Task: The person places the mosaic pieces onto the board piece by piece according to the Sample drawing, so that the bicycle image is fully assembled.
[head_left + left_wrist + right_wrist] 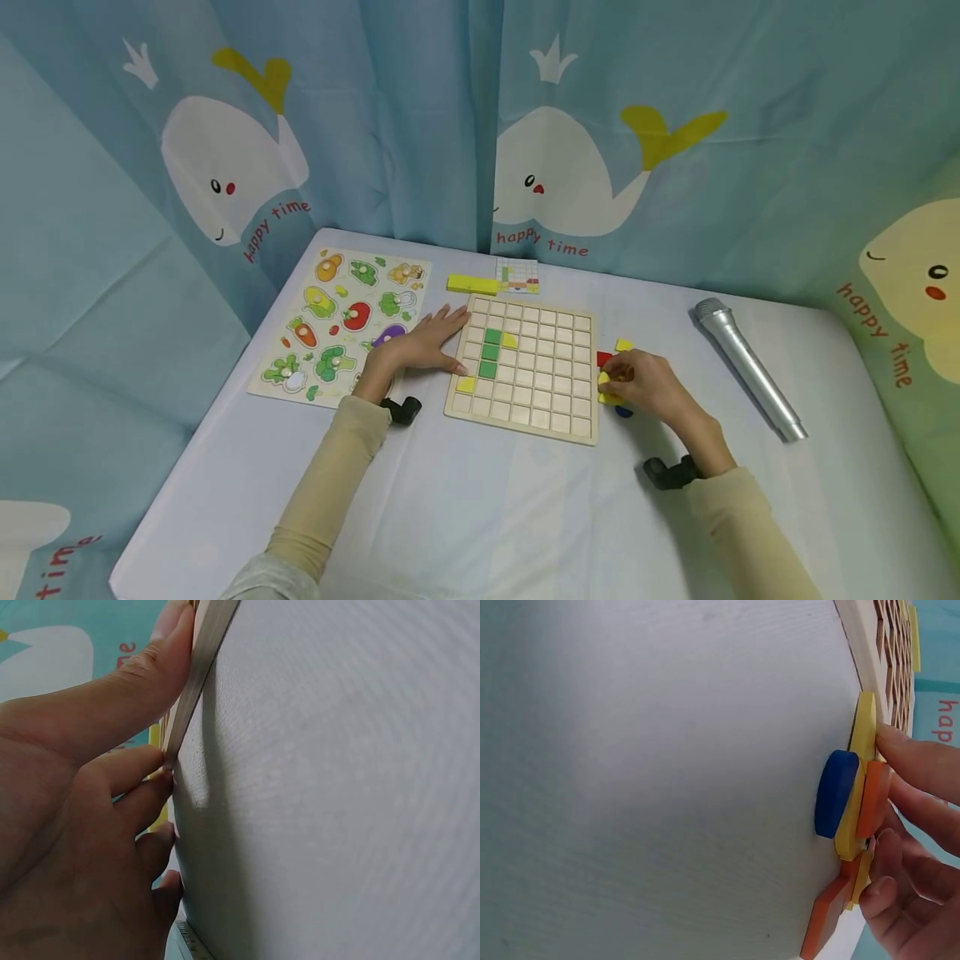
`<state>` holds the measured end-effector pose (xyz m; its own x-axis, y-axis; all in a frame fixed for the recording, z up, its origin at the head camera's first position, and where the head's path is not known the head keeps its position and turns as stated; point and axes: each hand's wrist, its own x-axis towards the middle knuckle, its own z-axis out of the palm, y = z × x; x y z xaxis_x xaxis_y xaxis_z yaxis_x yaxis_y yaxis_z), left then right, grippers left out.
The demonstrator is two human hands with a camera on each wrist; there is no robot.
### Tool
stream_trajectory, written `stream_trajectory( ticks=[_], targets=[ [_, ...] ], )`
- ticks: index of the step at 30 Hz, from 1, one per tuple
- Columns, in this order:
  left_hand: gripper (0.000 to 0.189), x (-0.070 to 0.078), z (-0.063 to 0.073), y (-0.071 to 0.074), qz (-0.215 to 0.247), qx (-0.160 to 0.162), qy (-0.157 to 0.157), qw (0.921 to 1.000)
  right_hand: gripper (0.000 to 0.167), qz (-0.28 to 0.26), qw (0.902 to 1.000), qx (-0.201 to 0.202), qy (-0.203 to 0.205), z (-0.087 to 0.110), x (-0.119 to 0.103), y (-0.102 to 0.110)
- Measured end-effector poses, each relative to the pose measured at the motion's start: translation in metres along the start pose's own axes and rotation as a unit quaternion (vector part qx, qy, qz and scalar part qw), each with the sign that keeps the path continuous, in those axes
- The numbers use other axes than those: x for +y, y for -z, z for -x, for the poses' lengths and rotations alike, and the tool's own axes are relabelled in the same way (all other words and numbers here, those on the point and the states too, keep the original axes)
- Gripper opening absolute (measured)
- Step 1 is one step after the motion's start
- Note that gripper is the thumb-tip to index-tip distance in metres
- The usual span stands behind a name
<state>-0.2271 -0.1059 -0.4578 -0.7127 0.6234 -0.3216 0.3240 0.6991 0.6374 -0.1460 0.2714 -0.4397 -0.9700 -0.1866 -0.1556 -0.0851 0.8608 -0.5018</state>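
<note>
A square wooden grid board lies on the table, with three green square pieces and a few yellow pieces in its cells. My left hand rests along the board's left edge, fingers spread and thumb against the rim. On the right side my right hand pinches a yellow piece with thumb and fingertips, beside the board. Around those fingers lie a blue rounded piece, an orange piece, a long yellow piece and a red piece.
A vegetable puzzle board lies at the left. Behind the grid board are a yellow bar and a small pattern card. A silver microphone lies at the right. Whale-print curtains surround the white table.
</note>
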Motion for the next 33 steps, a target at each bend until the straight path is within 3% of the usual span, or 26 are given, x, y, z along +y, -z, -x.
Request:
stream_trajectory(
  ticks=[13,25,33],
  targets=[
    [0.105,0.000,0.000,-0.001,0.006,0.000,0.008,0.9999,0.013,-0.036,0.9991,0.016,0.015,0.004,-0.001,0.005],
    [0.105,-0.002,-0.001,0.000,0.003,0.004,0.003,1.0000,0.024,-0.059,0.9961,0.002,0.065,0.006,-0.020,0.005],
    [0.104,-0.001,0.000,0.000,0.004,0.001,0.002,1.0000,0.021,-0.072,0.9928,-0.014,0.094,0.002,-0.033,0.001]
  ],
)
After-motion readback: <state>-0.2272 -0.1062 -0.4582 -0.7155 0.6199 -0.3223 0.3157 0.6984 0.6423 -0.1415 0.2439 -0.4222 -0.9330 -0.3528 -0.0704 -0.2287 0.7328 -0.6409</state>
